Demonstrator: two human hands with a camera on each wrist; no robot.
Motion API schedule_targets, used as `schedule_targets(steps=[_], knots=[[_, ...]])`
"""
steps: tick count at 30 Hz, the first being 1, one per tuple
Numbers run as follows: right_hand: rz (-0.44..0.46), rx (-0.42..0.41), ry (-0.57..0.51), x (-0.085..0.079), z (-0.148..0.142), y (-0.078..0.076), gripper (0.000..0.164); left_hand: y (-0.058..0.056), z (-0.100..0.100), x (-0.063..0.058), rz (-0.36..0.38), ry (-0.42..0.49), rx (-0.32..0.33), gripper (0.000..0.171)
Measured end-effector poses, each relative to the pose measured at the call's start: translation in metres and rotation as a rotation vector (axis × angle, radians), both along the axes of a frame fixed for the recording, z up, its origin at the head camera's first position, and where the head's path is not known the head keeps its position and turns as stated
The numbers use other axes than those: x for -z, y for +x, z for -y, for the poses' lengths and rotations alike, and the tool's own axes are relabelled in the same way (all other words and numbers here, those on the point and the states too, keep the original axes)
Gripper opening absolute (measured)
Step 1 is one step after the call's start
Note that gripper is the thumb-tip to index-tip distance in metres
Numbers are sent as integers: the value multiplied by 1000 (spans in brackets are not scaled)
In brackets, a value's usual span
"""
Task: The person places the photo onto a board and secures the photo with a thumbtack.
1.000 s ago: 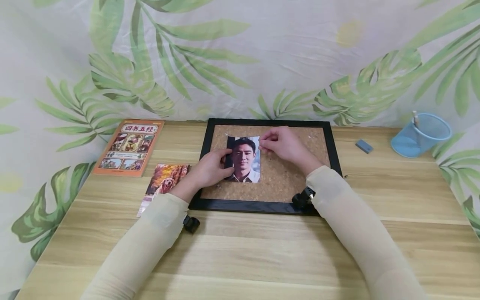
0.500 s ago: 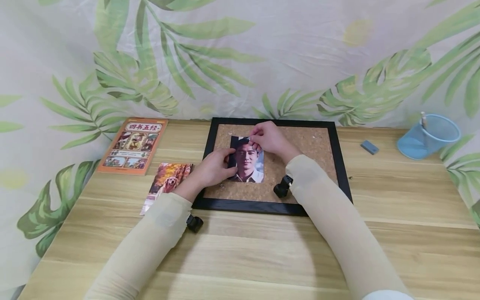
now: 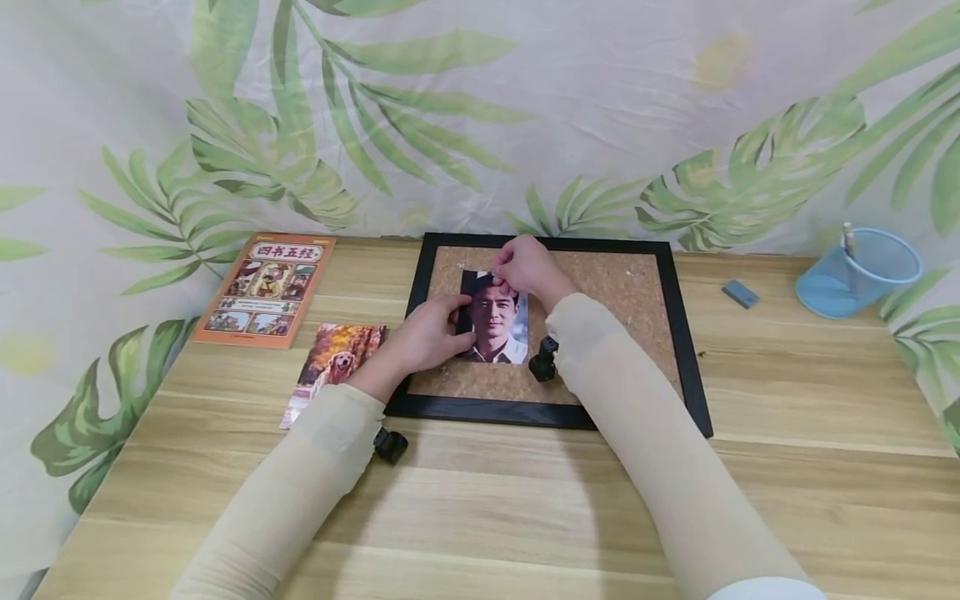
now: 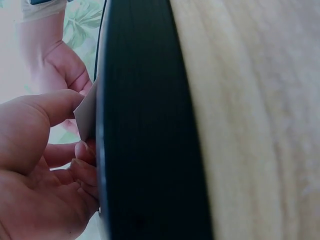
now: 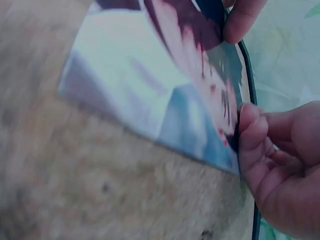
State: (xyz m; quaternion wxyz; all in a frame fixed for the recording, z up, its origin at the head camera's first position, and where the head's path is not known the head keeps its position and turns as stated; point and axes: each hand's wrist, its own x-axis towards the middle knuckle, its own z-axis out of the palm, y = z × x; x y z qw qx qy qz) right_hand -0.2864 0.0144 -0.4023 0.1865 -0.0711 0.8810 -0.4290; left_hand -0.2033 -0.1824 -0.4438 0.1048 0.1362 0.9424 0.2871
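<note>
A portrait photo (image 3: pixel 495 325) lies over the left half of a black-framed corkboard (image 3: pixel 607 308). My left hand (image 3: pixel 431 333) holds its left edge between thumb and fingers; the left wrist view shows the photo's pale back (image 4: pixel 87 115) lifted a little there. At the photo's top edge is my right hand (image 3: pixel 525 265), thumb and index finger pinched together over a small shiny pin, mostly hidden by the fingertips. In the right wrist view the photo's lower edge (image 5: pixel 150 140) stands slightly off the cork, with the right fingertips (image 5: pixel 252 127) at its upper part.
A dog photo (image 3: pixel 330 358) lies left of the board, partly under the left forearm. Behind it is an orange book (image 3: pixel 262 292). To the right are a blue eraser-like block (image 3: pixel 741 293) and a blue mesh pen holder (image 3: pixel 855 279). A leaf-patterned cloth (image 3: pixel 450 125) hangs behind.
My right hand has moved left from the photo's top right corner to the middle of its top edge. The left hand keeps its hold on the photo's left edge.
</note>
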Motion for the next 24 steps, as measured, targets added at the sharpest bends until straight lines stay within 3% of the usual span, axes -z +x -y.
schedule_targets(steps=[4, 13, 15, 17, 20, 22, 24], knots=[[32, 16, 56, -3, 6, -5, 16, -2, 2, 2, -15, -5, 5, 66], [32, 12, 192, -5, 10, -10, 15, 18, -9, -37, 47, 11, 4, 64], [32, 15, 205, -5, 9, -10, 14, 11, -7, -25, 38, 6, 0, 65], [31, 24, 208, -5, 8, -9, 14, 10, -6, -24, 39, 4, 2, 65], [35, 40, 203, -4, 6, -7, 13, 3, -2, -7, 12, 2, 2, 68], [40, 51, 182, -3, 5, -6, 11, 3, -2, -6, -2, -26, 2, 68], [46, 55, 154, -2, 4, -5, 10, 0, 0, 7, -23, -69, -10, 70]])
